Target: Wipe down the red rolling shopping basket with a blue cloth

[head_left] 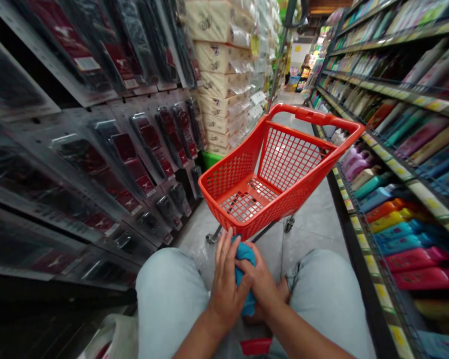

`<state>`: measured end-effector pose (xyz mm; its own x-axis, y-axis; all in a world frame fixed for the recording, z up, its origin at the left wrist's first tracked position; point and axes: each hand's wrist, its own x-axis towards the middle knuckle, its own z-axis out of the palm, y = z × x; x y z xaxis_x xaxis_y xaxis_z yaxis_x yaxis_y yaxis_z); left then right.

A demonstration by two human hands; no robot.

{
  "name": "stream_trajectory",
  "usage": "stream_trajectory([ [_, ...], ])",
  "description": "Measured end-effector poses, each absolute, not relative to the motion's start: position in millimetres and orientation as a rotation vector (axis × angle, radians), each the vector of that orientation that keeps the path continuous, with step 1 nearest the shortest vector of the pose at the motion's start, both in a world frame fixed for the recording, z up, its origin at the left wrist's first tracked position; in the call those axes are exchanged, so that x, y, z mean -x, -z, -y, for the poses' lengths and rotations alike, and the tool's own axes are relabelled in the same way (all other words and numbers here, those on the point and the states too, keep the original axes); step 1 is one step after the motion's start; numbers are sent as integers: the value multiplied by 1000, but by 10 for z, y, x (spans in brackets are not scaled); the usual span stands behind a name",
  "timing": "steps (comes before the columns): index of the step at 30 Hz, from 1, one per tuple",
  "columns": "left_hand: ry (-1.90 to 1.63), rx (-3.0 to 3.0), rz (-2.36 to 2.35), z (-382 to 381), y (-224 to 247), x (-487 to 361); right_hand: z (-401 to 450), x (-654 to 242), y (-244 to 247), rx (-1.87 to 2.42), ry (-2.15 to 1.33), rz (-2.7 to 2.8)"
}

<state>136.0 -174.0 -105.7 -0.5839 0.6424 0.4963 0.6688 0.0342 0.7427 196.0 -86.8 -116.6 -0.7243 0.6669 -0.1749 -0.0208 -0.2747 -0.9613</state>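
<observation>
A bunched blue cloth [248, 255] is between my two hands, just above my knees. My right hand [261, 276] is closed round it from the right, fingers bent over its front. On the other side my left hand [226, 271] presses against the cloth, its fingers fairly straight and its thumb near the right hand. Part of the cloth is hidden under the fingers; its lower end hangs below my hands. Directly beyond my fingertips stands a red plastic shopping cart [252, 192] with a grid-sided basket and nothing visible inside.
On the left hangs a rack of dark packaged goods [145, 134]. Behind it rise stacked cream-coloured packs [224, 65]. Shelves of colourful bottles [407, 234] line the right. Grey tiled floor [318, 214] runs between them. A pale bag [114, 334] is at lower left.
</observation>
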Motion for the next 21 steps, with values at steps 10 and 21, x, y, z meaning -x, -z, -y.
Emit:
stream_trajectory([
  [10,2165,435,2426,1909,1178,-1375,491,-2110,311,353,-1402,2153],
  [21,2098,345,2127,876,1742,-1356,30,-1281,283,510,122,2653],
])
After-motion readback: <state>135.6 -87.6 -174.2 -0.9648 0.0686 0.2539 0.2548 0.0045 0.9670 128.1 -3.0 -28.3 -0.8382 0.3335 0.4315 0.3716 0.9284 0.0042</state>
